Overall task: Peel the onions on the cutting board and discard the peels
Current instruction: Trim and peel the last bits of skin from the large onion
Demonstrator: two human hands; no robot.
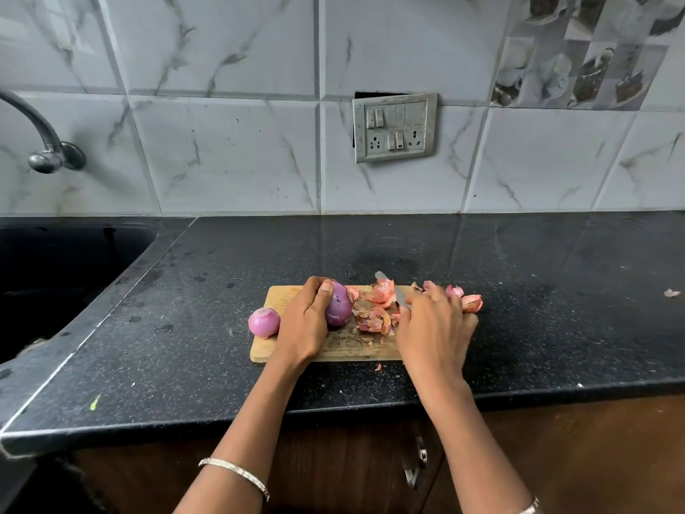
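A wooden cutting board lies on the black counter. My left hand grips a peeled purple onion on the board. A second peeled onion sits at the board's left edge. Pink onion peels are heaped in the middle of the board, with more peels beyond my right hand. My right hand lies over the board's right end, fingers spread on the peels. A knife blade pokes out past its fingers; the handle is hidden.
A dark sink with a tap is at the left. The tiled wall carries a switch panel. A stray peel scrap lies far right on the counter, and another lies by the board's front edge.
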